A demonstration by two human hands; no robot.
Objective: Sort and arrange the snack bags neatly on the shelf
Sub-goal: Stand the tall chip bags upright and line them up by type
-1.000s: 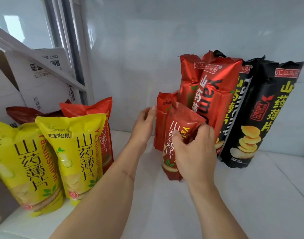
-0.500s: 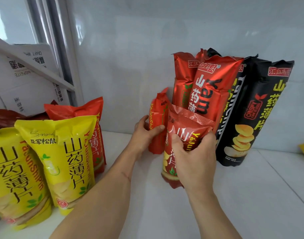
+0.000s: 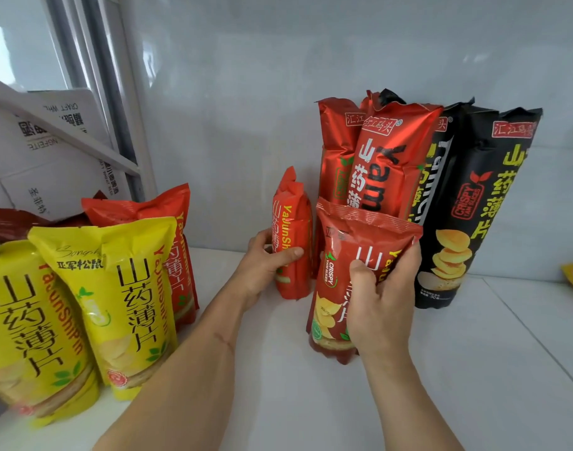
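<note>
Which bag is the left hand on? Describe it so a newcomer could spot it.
Start at the tall red bags and black bags standing against the white back wall. Just left of them stands a short red bag, gripped at mid-height by the left hand. Unlike the wider front-facing red bag in the right hand, it is turned edge-on, showing yellow text down its narrow side.

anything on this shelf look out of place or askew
Yes. One small red bag sits behind the yellow bags at the left, apart from the red group. The tall red bags and black bags lean rather than stand straight. No spills or tears are visible.
</note>
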